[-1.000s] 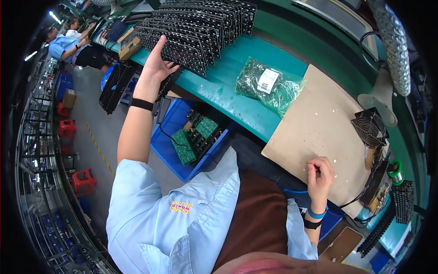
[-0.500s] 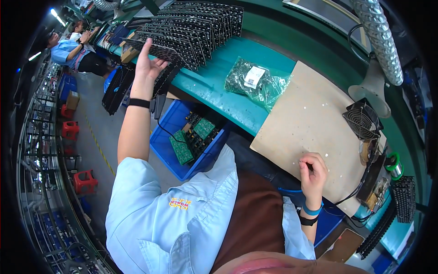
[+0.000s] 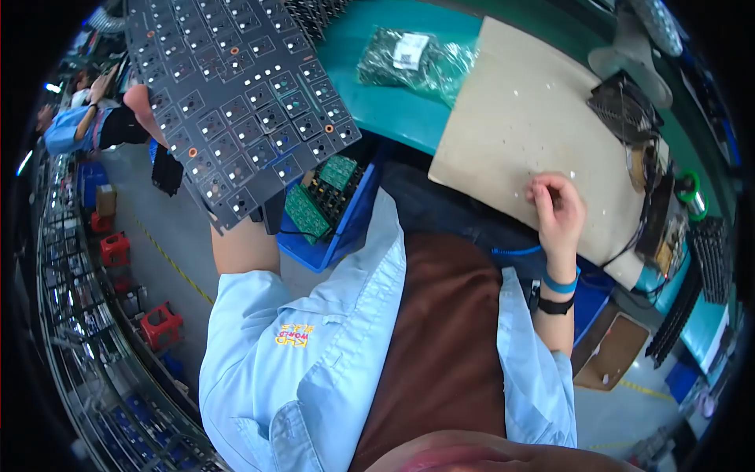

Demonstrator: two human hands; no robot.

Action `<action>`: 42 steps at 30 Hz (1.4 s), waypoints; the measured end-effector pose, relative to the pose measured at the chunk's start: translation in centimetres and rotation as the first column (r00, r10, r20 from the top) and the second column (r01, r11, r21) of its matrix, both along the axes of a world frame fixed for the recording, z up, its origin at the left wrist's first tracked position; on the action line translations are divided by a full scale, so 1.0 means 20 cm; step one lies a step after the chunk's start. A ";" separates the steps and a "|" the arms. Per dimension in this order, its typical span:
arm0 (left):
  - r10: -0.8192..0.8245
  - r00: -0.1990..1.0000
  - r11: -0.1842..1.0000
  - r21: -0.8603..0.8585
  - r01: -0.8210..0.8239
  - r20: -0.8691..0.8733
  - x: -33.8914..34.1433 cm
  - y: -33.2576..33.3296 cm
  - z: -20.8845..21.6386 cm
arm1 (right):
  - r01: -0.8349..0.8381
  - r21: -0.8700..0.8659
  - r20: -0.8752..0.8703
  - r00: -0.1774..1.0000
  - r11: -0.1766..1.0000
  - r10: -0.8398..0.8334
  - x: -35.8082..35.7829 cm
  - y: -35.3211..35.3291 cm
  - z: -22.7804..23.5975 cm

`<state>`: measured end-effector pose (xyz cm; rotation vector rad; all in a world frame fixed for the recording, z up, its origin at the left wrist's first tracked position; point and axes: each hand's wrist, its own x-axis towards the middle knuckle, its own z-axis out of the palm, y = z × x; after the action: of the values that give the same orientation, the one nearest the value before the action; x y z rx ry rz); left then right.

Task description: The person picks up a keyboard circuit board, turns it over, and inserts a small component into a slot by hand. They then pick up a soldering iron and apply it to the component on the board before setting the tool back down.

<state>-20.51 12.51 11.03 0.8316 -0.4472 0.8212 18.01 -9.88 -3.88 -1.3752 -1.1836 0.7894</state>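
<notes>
Left hand [image 3: 140, 108] now has black circuit board [image 3: 244, 106] pulled up, partly hiding blue bin [image 3: 305, 254]; board was clear before.

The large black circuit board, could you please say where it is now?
In the head view, the board is upper left, in the left hand, partly hiding the blue plastic bin.

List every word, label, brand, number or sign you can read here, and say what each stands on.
Light-blue shirt: yellow and reddish embroidered lettering on the chest, visible but not transcribed here.
White label on the green-tinted plastic bag: too small and blurred to read.
Dark printed circuit board in the left hand: fine white markings, too small to read.
</notes>
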 end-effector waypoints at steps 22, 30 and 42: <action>0.154 0.906 0.988 0.062 -0.141 -0.394 0.57 -0.56 0.09 | 0.260 0.135 0.178 0.943 0.956 -0.281 -0.01 -0.15 0.16; 0.098 0.918 0.984 0.172 -0.033 -0.385 0.59 -0.54 0.07 | 0.264 0.137 0.144 0.948 0.955 -0.283 -0.02 -0.16 0.16; 0.282 0.761 0.753 0.627 0.203 -0.584 0.61 -0.48 -0.05 | 0.258 0.229 0.014 0.963 0.939 -0.268 0.08 -0.23 0.36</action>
<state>-8.40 2.85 10.02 1.7401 -0.0654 0.3321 19.54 -14.45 3.27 -1.3317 -1.0598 0.4217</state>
